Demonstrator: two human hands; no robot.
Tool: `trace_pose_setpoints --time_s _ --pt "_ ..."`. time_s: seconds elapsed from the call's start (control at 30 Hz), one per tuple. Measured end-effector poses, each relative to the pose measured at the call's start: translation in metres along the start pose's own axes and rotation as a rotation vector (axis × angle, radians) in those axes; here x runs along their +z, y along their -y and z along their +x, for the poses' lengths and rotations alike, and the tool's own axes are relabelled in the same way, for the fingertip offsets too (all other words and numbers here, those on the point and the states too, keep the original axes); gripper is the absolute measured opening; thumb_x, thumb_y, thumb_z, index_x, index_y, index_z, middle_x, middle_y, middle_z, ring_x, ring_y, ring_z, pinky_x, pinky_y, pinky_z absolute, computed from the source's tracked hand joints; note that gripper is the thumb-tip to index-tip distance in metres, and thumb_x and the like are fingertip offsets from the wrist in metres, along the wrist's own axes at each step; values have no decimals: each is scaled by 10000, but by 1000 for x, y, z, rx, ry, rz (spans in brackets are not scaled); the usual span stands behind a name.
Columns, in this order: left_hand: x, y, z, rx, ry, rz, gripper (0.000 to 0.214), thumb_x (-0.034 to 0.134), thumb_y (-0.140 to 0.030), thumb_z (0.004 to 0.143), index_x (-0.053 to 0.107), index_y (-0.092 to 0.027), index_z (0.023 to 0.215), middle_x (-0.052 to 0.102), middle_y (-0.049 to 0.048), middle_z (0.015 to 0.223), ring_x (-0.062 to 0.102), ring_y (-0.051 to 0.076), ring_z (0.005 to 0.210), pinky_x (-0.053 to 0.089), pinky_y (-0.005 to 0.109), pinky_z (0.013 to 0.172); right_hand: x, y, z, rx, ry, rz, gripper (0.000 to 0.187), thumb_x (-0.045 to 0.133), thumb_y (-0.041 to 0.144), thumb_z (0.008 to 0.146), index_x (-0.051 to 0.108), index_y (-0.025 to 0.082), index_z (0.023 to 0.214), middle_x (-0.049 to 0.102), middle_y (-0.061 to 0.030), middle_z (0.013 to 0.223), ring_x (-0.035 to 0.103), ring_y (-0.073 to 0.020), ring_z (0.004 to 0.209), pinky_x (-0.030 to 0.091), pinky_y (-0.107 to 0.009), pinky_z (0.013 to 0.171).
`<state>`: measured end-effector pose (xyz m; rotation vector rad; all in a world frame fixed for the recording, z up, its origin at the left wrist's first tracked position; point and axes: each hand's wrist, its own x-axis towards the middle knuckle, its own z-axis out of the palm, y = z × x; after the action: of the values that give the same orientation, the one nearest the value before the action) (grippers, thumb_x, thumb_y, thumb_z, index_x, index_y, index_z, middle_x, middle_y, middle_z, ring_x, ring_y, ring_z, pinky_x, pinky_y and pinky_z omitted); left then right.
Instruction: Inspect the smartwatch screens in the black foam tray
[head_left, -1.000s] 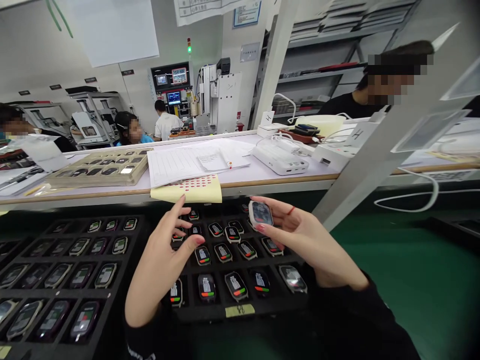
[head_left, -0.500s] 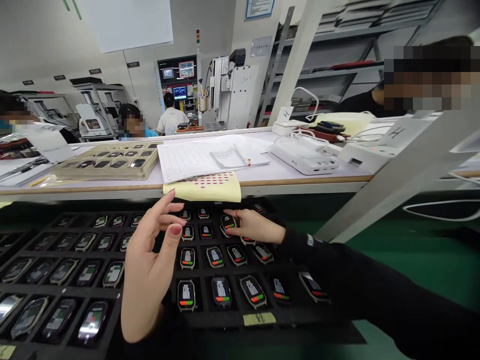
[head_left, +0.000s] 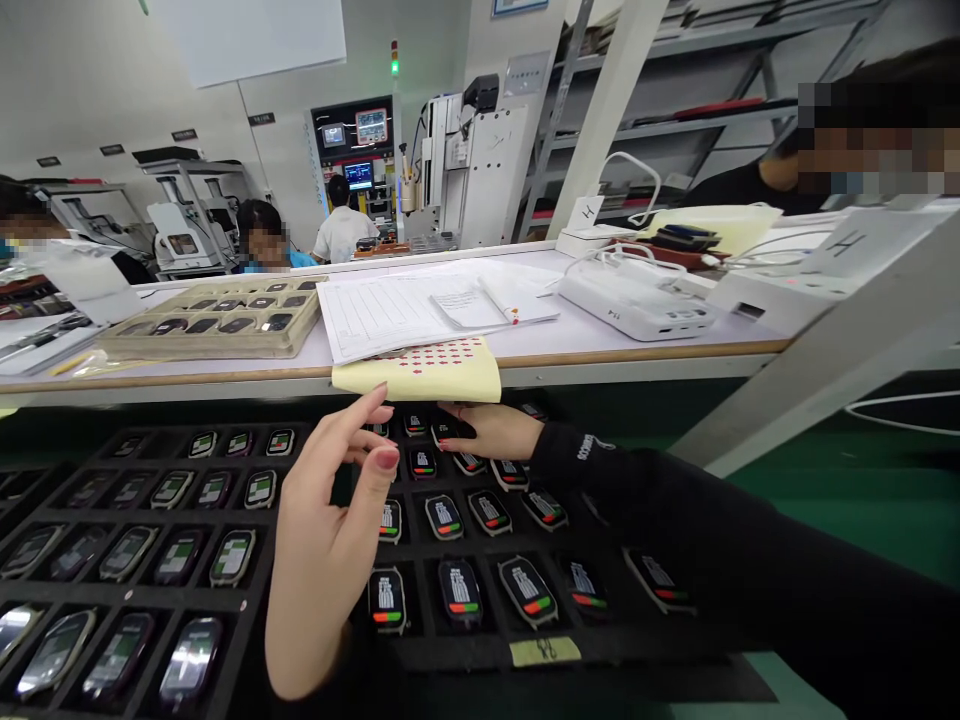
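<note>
My left hand (head_left: 330, 540) is raised over a black tray (head_left: 480, 655) of small smartwatches, fingers loosely apart and holding nothing. My right hand (head_left: 491, 430), in a black sleeve, reaches to the tray's far row. Its thumb and fingertips are closed round a dark smartwatch (head_left: 448, 430) sitting in a pocket there. Several watches with lit screens, such as one (head_left: 460, 590) in the near row, fill the other pockets. A yellow label (head_left: 544, 651) is stuck on the tray's front rim.
A second black tray (head_left: 247, 600) of watches lies to the left. On the bench behind are a yellow sheet with red dots (head_left: 420, 378), papers (head_left: 390, 312), a beige tray (head_left: 217, 325) and a white box (head_left: 637, 305). A white slanted post (head_left: 825, 350) stands right. Other people work beyond.
My right hand carried a watch it held up down into the tray and then reached further to the far row. My left hand lifted slightly and stayed empty.
</note>
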<state>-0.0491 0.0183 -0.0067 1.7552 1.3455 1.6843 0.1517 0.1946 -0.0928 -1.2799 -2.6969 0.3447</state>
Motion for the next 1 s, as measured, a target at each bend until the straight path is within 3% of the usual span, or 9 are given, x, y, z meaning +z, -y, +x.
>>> trace_pose_setpoints --time_s 0.07,0.23,0.43,0.77,1.0 --pt "1 1 1 -14 42 1 331 534 -373 926 587 -302 1245 637 29 1109 627 130 861 502 265 799 -9 -4 -8 -8 -41 28 586 575 467 913 500 118 1378 579 -139 1277 554 -314 1145 455 -380 964" --pt "-1 6 2 -4 115 11 329 524 -346 935 568 -327 1260 623 20 1137 623 130 905 505 256 817 -26 -12 -40 -25 -30 103 457 573 466 883 674 127 1172 678 -120 1058 648 -286 895 508 -386 855" --pt "1 7 3 -20 123 60 329 524 -358 933 569 -326 1258 631 15 1113 620 126 908 509 240 806 -16 -25 -73 -92 36 176 563 686 468 784 644 117 1222 631 -139 1135 592 -324 1051 470 -429 943" --pt "9 2 3 28 198 119 345 507 -359 940 556 -301 1276 625 38 1139 623 153 937 513 284 827 -4 -23 -83 -87 -38 174 431 678 375 807 659 131 1161 626 -131 1065 609 -282 969 502 -383 879" --pt "9 2 4 25 190 151 323 503 -355 942 575 -306 1253 623 32 1149 621 144 916 507 267 797 -1 -22 -92 -95 -82 139 470 602 395 875 594 134 1266 584 -152 1178 572 -309 1073 466 -449 969"
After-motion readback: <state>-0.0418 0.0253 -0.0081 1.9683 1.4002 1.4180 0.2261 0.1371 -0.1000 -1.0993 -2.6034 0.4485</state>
